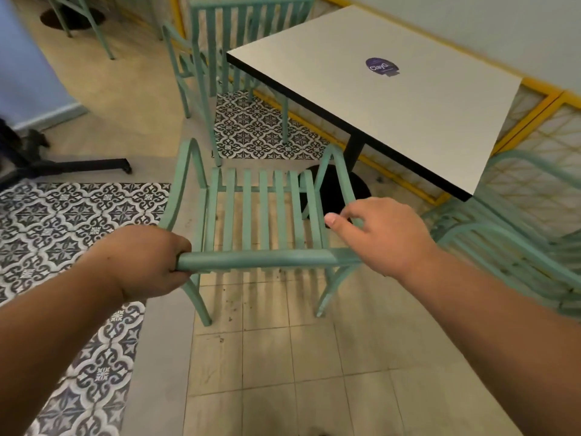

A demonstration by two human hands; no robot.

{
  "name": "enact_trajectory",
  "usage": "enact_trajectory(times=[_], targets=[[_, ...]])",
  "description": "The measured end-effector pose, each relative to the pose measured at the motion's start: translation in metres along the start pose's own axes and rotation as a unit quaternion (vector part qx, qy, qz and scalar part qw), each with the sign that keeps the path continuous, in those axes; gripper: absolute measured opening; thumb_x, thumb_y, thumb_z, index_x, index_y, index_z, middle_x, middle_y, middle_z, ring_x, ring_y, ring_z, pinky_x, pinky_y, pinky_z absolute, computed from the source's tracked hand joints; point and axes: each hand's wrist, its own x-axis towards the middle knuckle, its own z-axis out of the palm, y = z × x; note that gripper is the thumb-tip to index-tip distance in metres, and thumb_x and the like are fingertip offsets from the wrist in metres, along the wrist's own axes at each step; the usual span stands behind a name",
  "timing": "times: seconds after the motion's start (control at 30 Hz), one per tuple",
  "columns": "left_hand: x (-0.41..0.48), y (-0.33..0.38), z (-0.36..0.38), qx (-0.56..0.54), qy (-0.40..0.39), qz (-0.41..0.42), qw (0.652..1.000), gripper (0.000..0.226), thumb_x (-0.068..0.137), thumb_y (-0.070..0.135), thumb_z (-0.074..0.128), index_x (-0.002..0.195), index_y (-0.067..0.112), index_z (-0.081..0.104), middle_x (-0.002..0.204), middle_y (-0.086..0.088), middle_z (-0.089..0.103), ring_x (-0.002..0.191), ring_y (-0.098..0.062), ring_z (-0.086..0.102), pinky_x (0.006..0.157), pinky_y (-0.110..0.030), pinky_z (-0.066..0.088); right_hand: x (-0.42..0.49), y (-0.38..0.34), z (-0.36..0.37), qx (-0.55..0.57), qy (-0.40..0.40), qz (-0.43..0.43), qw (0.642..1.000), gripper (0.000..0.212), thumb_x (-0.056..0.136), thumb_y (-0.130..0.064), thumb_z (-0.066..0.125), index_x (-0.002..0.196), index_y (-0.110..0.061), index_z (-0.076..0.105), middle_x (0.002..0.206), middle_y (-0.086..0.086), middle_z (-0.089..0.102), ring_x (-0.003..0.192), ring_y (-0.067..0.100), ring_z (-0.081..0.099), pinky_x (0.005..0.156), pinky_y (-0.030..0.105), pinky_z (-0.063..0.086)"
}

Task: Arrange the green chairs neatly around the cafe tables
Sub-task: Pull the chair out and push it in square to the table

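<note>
Chair (261, 215): before both hands, rail (261, 258) spanning left to right.
Left hand (147, 262): grasps rail end.
Right hand (383, 234): grasps armrest (342, 187).
Table (377, 99): beyond right hand.

The near chair (267, 259) stands upright before me, green and slatted, facing the desk (377, 121). The far chair (245, 3) and right chair (490, 234) flank it.

Beige floor tiles (283, 357) meet patches of black-and-white patterned tiles (63, 221), a yellow-framed lattice panel (540, 127) runs below a pale wall (503, 26), and a blue wall (25, 73) with white skirting (50, 116) stands left.
</note>
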Motion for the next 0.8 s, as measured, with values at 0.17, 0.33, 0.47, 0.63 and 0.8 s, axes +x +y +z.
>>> enact_trajectory(times=[0.17,0.33,0.47,0.63,0.8], targets=[[0.0,-0.004,0.002,0.011,0.003,0.006,1.0,0.024,0.087,0.058,0.056,0.073,0.039,0.051,0.067,0.014,0.059,0.06,0.0,0.051,0.059,-0.021,0.039,-0.007,0.033,0.01,-0.021,-0.049,0.068,0.996,0.08,0.082,-0.088,0.016,0.1,-0.032,0.069,0.083,-0.007,0.065,0.062,0.01,0.063,0.064,0.034,0.054],[0.001,-0.006,0.002,0.005,-0.009,0.001,1.0,0.022,0.086,0.059,0.055,0.083,0.037,0.059,0.069,0.012,0.061,0.066,-0.003,0.057,0.062,-0.023,0.046,-0.013,0.035,0.026,-0.06,-0.084,0.086,0.991,0.105,0.071,-0.094,-0.004,0.075,-0.02,0.07,0.068,0.0,0.066,0.062,0.018,0.062,0.059,0.033,0.054],[-0.001,-0.006,0.0,0.004,-0.013,-0.009,1.0,0.027,0.084,0.063,0.053,0.084,0.037,0.059,0.068,0.012,0.061,0.066,-0.006,0.059,0.068,-0.029,0.056,-0.012,0.028,0.03,-0.087,-0.138,0.104,0.981,0.098,0.078,-0.091,0.01,0.061,-0.014,0.069,0.055,0.0,0.058,0.054,0.02,0.061,0.052,0.033,0.05],[-0.001,0.024,-0.019,-0.055,-0.068,-0.051,0.995,0.078,0.061,0.093,0.05,0.109,0.033,0.062,0.104,0.01,0.061,0.094,-0.012,0.059,0.084,-0.038,0.057,-0.012,0.027,0.022,-0.102,-0.15,0.105,0.978,0.081,0.087,-0.081,0.02,0.062,-0.018,0.065,0.061,0.001,0.062,0.058,0.02,0.06,0.054,0.032,0.051],[0.027,0.13,-0.04,-0.084,-0.018,-0.014,0.996,0.067,0.068,0.084,0.054,0.112,0.033,0.058,0.103,0.007,0.06,0.097,-0.019,0.058,0.09,-0.046,0.054,-0.011,0.025,0.018,-0.107,-0.177,0.086,0.975,0.065,0.095,-0.071,0.024,0.058,-0.027,0.054,0.067,0.003,0.064,0.063,0.022,0.062,0.059,0.036,0.056]])
